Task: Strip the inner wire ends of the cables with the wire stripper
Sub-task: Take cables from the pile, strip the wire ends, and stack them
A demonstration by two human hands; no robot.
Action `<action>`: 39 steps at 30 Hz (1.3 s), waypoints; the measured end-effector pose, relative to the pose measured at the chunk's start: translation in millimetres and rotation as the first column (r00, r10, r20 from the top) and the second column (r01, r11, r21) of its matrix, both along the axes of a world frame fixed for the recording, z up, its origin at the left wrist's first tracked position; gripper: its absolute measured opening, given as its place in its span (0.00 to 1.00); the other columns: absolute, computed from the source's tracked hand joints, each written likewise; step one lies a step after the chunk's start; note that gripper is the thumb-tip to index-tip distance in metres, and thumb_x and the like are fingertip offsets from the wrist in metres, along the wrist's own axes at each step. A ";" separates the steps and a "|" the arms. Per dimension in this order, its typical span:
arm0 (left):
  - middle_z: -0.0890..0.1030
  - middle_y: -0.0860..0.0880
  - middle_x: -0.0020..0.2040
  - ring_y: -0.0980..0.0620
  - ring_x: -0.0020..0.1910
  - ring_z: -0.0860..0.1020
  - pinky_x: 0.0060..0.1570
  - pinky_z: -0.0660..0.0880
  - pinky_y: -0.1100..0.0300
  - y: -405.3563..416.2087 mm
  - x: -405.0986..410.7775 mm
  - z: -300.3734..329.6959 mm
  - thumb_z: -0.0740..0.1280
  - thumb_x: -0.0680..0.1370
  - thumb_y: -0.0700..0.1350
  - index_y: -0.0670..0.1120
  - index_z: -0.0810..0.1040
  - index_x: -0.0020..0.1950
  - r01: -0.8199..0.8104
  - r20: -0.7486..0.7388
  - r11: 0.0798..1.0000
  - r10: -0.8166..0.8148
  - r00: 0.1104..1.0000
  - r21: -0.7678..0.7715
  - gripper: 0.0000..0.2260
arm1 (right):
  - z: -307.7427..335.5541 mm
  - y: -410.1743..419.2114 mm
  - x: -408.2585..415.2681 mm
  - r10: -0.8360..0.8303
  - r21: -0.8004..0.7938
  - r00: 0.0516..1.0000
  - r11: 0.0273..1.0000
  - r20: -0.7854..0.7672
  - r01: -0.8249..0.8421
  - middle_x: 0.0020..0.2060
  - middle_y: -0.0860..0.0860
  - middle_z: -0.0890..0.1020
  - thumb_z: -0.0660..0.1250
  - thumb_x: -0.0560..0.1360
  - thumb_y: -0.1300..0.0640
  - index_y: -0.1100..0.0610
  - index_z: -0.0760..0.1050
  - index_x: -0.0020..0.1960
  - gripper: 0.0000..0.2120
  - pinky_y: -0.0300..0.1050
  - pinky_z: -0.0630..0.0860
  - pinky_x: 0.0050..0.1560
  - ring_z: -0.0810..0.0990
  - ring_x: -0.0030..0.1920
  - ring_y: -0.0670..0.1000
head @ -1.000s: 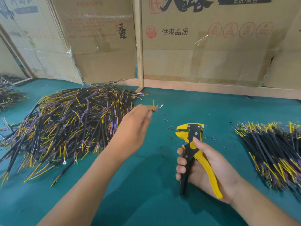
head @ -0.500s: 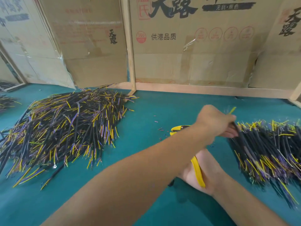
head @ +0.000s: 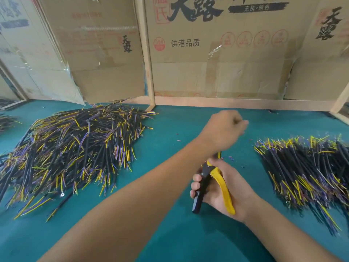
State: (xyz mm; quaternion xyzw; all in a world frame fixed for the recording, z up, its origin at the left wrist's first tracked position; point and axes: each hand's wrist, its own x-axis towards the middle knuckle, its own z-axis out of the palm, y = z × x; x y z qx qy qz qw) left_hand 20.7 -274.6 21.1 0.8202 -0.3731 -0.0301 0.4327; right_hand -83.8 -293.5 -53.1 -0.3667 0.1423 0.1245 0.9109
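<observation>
1. Only the head view was there to go by. My right hand, low and right of centre in the frame, gripped the wire stripper with its fingers curled round the black handle and the yellow handle lying across the palm; the tool's head pointed up the frame and was mostly hidden under my left wrist.
2. My left hand hung above the stripper at centre frame, fingers curled in. Blur kept me from telling whether it held a cable, so I could not tell its grip.
3. Unworked or finished, I could not say which, the cables lay in two heaps on the green table: a large pile at left and a smaller pile at right, both well apart from the stripper's head.
4. I judged each cable light and limp, its black sheath fairly slick and the yellow and purple inner wires thin and easily bent. I would pinch one on the sheath just behind the fanned ends, so the wires stayed straight going into the tool.
5. Small bits of stripped insulation dotted the table near the tool.
</observation>
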 end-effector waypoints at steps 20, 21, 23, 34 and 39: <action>0.77 0.42 0.35 0.42 0.34 0.74 0.35 0.70 0.55 252.6 88.2 -61.9 0.63 0.80 0.44 0.40 0.70 0.36 -0.611 0.257 0.594 0.574 0.777 0.523 0.14 | -2.6 1.5 2.0 0.025 -0.054 0.998 0.998 0.053 -0.022 0.39 0.58 0.72 0.67 0.76 0.48 0.64 0.77 0.52 0.18 0.55 0.76 0.42 0.72 0.37 0.57; 0.78 0.41 0.36 0.42 0.35 0.74 0.35 0.70 0.55 252.9 88.2 -62.5 0.63 0.80 0.44 0.40 0.70 0.37 -0.628 0.267 0.598 0.583 0.767 0.498 0.13 | -2.4 1.9 2.1 0.023 -0.056 0.998 0.998 0.053 -0.020 0.39 0.58 0.72 0.67 0.76 0.48 0.64 0.77 0.52 0.18 0.55 0.76 0.42 0.72 0.37 0.57; 0.78 0.43 0.37 0.41 0.37 0.76 0.35 0.70 0.55 250.0 86.8 -62.7 0.63 0.79 0.45 0.40 0.72 0.39 -0.660 0.299 0.604 0.595 0.746 0.447 0.12 | -1.6 2.3 2.0 0.019 -0.062 0.998 0.998 0.054 -0.015 0.38 0.57 0.72 0.67 0.75 0.48 0.64 0.76 0.51 0.17 0.55 0.76 0.42 0.72 0.37 0.57; 0.73 0.56 0.27 0.60 0.25 0.68 0.32 0.65 0.61 226.1 45.3 -36.8 0.69 0.76 0.42 0.44 0.79 0.37 -0.108 0.008 0.930 0.113 0.994 0.352 0.07 | 0.6 3.8 1.4 0.019 -0.081 0.998 0.997 0.053 -0.015 0.39 0.57 0.72 0.66 0.76 0.48 0.63 0.75 0.53 0.18 0.55 0.75 0.42 0.72 0.37 0.57; 0.73 0.57 0.28 0.58 0.28 0.69 0.29 0.66 0.66 213.2 42.4 -50.3 0.65 0.78 0.41 0.46 0.78 0.40 -0.073 0.013 0.905 0.074 0.997 0.419 0.07 | -0.2 3.3 1.6 0.019 -0.081 0.998 0.997 0.053 -0.015 0.39 0.57 0.72 0.66 0.76 0.48 0.63 0.75 0.54 0.18 0.56 0.74 0.43 0.72 0.37 0.57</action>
